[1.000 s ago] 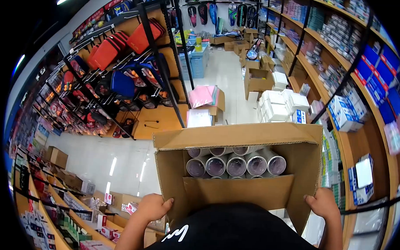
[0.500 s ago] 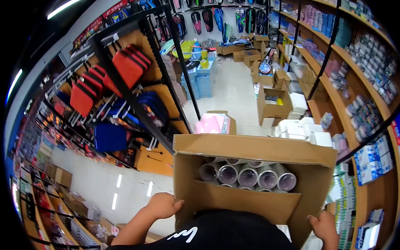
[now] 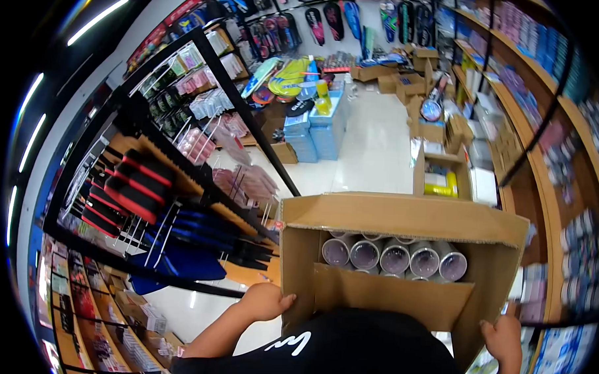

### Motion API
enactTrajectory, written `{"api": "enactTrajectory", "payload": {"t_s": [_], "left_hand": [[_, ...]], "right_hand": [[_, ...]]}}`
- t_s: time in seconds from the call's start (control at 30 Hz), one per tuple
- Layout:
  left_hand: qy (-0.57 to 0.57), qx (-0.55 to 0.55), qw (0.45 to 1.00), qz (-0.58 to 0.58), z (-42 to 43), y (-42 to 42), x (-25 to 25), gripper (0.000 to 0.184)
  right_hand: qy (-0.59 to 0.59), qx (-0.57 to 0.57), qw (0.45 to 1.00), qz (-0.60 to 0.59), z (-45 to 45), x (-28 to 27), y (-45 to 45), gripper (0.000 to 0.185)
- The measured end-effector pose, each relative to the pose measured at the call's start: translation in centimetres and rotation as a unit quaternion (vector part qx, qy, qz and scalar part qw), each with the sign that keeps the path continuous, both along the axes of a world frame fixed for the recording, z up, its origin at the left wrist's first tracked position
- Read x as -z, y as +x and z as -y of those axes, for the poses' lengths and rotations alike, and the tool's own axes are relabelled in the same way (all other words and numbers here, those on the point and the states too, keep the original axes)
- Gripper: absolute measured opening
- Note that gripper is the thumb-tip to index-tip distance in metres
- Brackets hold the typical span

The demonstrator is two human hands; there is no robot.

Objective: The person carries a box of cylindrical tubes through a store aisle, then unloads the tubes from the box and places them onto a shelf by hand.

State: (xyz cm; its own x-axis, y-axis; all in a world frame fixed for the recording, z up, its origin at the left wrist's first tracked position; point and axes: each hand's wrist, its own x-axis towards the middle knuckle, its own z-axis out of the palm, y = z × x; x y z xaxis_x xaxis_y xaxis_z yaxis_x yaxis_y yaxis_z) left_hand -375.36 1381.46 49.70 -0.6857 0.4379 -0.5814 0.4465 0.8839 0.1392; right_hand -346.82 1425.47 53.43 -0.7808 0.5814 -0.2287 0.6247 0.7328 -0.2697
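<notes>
A large open cardboard box [image 3: 404,214] is held against the front of my body. Several clear-ended cylindrical tubes [image 3: 394,259] lie stacked inside it, their round ends facing me. My left hand [image 3: 267,302] is closed on the box's left edge, thumb on the near side. On the opposite edge, my right hand [image 3: 502,336] grips the cardboard, thumb inward. Most of the fingers of both hands are hidden behind the box walls. The box's bottom is out of sight.
A black-framed display rack with red-and-black bags [image 3: 140,185] stands close on the left. Shelves [image 3: 544,162] line the right. Ahead, blue boxes [image 3: 328,135] flank the tiled floor [image 3: 373,160], and an opened carton [image 3: 439,162] stands right of it. Racket bags [image 3: 351,21] hang at the back.
I have moved forward along the aisle with the box. The blue boxes and open carton now look nearer, and the rack has shifted left. Both hands keep their hold.
</notes>
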Motion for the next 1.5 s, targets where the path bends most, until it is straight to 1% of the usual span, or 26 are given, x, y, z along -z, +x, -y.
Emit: {"api": "enactTrajectory", "payload": {"t_s": [0.03, 0.07, 0.13, 0.2, 0.27, 0.33, 0.37, 0.43, 0.53, 0.63, 0.7, 0.8, 0.83, 0.9, 0.93, 1.0, 1.03, 1.07, 1.13, 1.17, 1.23, 1.27, 1.3, 1.4, 1.47, 1.5], "left_hand": [[-0.002, -0.001, 1.000, -0.002, -1.2, -1.2, -0.3, 0.059], [-0.006, -0.004, 1.000, 0.001, -2.0, -1.9, -0.5, 0.059], [0.006, -0.028, 1.000, 0.002, -3.7, -4.7, -0.6, 0.059], [0.033, -0.040, 0.999, -0.011, -6.0, -9.3, -0.2, 0.059], [0.044, -0.042, 0.998, 0.002, -8.2, -13.7, -0.4, 0.057], [0.079, -0.050, 0.996, -0.013, -9.7, -17.9, 0.6, 0.055], [0.046, -0.056, 0.997, -0.017, -10.0, -20.1, 2.3, 0.055], [0.066, -0.058, 0.996, -0.028, -10.7, -24.1, 2.9, 0.057], [0.026, -0.086, 0.996, 0.004, -14.4, -29.4, 0.4, 0.060], [0.029, -0.093, 0.995, 0.010, -17.2, -35.5, 0.2, 0.062], [0.033, -0.053, 0.998, -0.022, -19.8, -39.5, 0.1, 0.063], [0.074, -0.027, 0.994, -0.073, -22.2, -45.2, 4.4, 0.065], [0.075, -0.030, 0.994, -0.076, -24.3, -47.6, 4.1, 0.065], [-0.004, -0.064, 0.998, -0.002, -29.0, -52.1, 2.5, 0.062], [-0.004, -0.068, 0.998, -0.002, -31.0, -54.3, 2.3, 0.062], [0.027, -0.072, 0.997, -0.011, -34.1, -58.3, 1.9, 0.062], [0.027, -0.075, 0.997, -0.012, -35.8, -60.4, 1.6, 0.062], [0.035, -0.064, 0.997, -0.013, -37.3, -62.3, 1.6, 0.062], [0.062, -0.058, 0.996, 0.008, -39.1, -66.4, 1.8, 0.061], [0.086, -0.060, 0.994, 0.023, -40.1, -69.5, 2.7, 0.061], [0.114, 0.014, 0.993, 0.029, -44.4, -75.6, 5.4, 0.060], [0.103, 0.053, 0.993, 0.023, -47.1, -78.6, 7.3, 0.059], [0.093, 0.076, 0.992, 0.027, -50.2, -82.0, 8.7, 0.056], [0.034, 0.193, 0.980, 0.022, -57.3, -93.1, 18.9, 0.052], [0.003, 0.144, 0.987, 0.065, -60.1, -101.3, 25.8, 0.044], [0.001, 0.178, 0.982, 0.070, -61.8, -105.1, 29.7, 0.044]], "right_hand": [[0.020, -0.032, 0.994, -0.099, -1.1, -0.5, -2.0, 0.031], [0.019, -0.048, 0.994, -0.093, -2.7, -1.0, -4.0, 0.031], [0.000, -0.027, 0.998, 0.052, -5.7, -1.7, -8.5, 0.027], [-0.011, -0.041, 0.998, 0.038, -7.9, -1.1, -13.5, 0.024], [-0.031, -0.071, 0.996, -0.037, -10.0, 0.1, -17.9, 0.024], [-0.003, -0.086, 0.996, 0.004, -11.8, 0.5, -22.9, 0.025], [-0.001, -0.085, 0.996, -0.001, -12.6, 0.4, -25.4, 0.026], [0.010, -0.097, 0.994, -0.054, -14.6, 1.0, -29.4, 0.033], [0.015, -0.070, 0.997, 0.020, -17.3, 0.1, -34.4, 0.038], [0.003, -0.050, 0.999, 0.012, -19.5, -1.0, -40.5, 0.041], [-0.005, -0.042, 0.999, 0.018, -21.8, -0.5, -44.1, 0.041], [-0.029, -0.072, 0.996, -0.040, -26.0, 2.0, -50.1, 0.038], [-0.021, -0.064, 0.997, -0.036, -27.4, 2.7, -52.8, 0.035], [0.009, -0.060, 0.998, 0.012, -31.0, 3.6, -57.7, 0.033], [0.009, -0.063, 0.998, 0.011, -33.2, 3.1, -60.2, 0.033], [-0.093, -0.104, 0.989, -0.043, -36.9, 1.3, -64.3, 0.036], [-0.296, -0.094, 0.950, -0.020, -38.6, -1.8, -65.4, 0.037], [-0.295, -0.095, 0.951, -0.018, -40.0, -2.0, -67.5, 0.037], [-0.155, -0.064, 0.969, -0.184, -42.1, -2.4, -72.1, 0.036], [-0.188, -0.053, 0.964, -0.180, -44.6, -1.0, -74.9, 0.036], [-0.208, -0.035, 0.966, -0.151, -49.8, 5.4, -79.5, 0.037], [-0.239, -0.007, 0.959, -0.152, -53.0, 12.5, -80.6, 0.036], [-0.186, -0.052, 0.968, -0.158, -51.8, 14.2, -83.3, 0.034], [-0.249, -0.080, 0.964, 0.040, -47.1, 15.6, -90.7, 0.032], [-0.267, -0.049, 0.962, -0.010, -45.3, 18.1, -92.2, 0.032], [-0.281, -0.044, 0.957, -0.060, -44.5, 19.5, -93.1, 0.032]]}}
